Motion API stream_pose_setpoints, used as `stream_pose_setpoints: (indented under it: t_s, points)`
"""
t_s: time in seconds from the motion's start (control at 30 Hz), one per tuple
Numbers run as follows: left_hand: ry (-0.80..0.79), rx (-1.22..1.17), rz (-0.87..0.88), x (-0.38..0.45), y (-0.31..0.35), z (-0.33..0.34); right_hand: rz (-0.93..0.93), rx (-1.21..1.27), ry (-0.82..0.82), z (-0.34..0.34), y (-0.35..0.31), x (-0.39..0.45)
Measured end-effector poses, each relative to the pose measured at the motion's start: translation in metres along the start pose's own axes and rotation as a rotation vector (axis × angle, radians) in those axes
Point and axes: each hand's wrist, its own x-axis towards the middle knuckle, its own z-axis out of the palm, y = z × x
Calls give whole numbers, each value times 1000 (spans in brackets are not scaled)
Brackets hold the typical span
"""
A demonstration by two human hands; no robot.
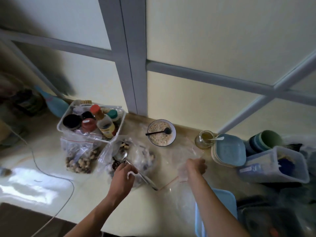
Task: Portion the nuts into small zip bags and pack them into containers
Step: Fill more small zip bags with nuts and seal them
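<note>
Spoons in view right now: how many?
3. A metal spoon in the left hand over the nut bag; a black spoon in the bowl; a white spoon in the jar. Others may be hidden.

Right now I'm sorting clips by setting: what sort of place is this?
Probably a home kitchen counter: a tray of condiment jars, a bowl of oats with a spoon, and stacked plates beside storage containers.
</note>
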Motion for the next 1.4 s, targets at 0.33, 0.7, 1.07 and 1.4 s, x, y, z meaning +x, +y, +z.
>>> stream_pose_setpoints:
  t_s: [0.33,0.7,1.07,1.4]
  points:
    - [58,50,-147,-15,-3,-1,-149,-277,47,4,0,24]
    - [50,22,-83,-19,-8,-8,115,333,-102,-24,-13,-18]
    - [-556,-761,-367,-35,27,-56,-195,327,-486,-3,64,-160]
    - [-832,-900,-334,-46,-32,-123,-215,319,-237,69,74,-258]
